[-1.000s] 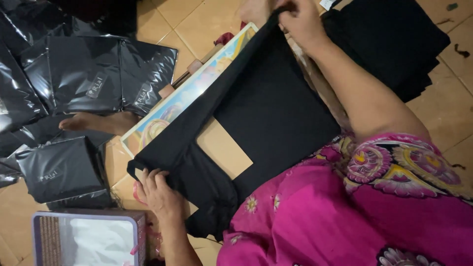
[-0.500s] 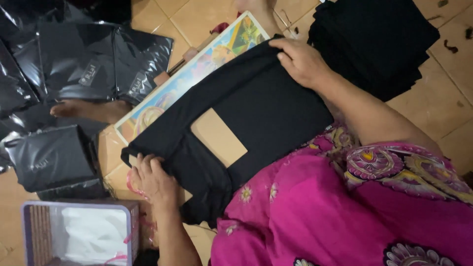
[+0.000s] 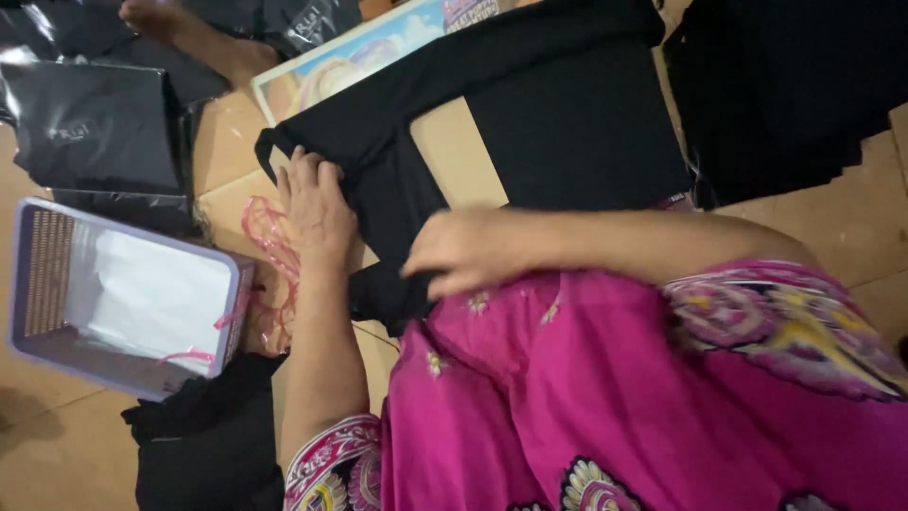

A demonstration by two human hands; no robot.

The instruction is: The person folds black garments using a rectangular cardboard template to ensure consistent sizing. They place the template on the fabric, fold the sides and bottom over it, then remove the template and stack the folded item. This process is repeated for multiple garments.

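While pressing flat with the left hand [image 3: 317, 210] on the black garment [image 3: 530, 114], pinching its near edge in the right hand [image 3: 463, 248]; folding squarely over the cardboard [image 3: 461, 156] between both.

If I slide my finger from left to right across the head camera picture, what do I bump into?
Purple basket → pink ribbon → left hand pressing on the black garment → right hand → stack of black cloth.
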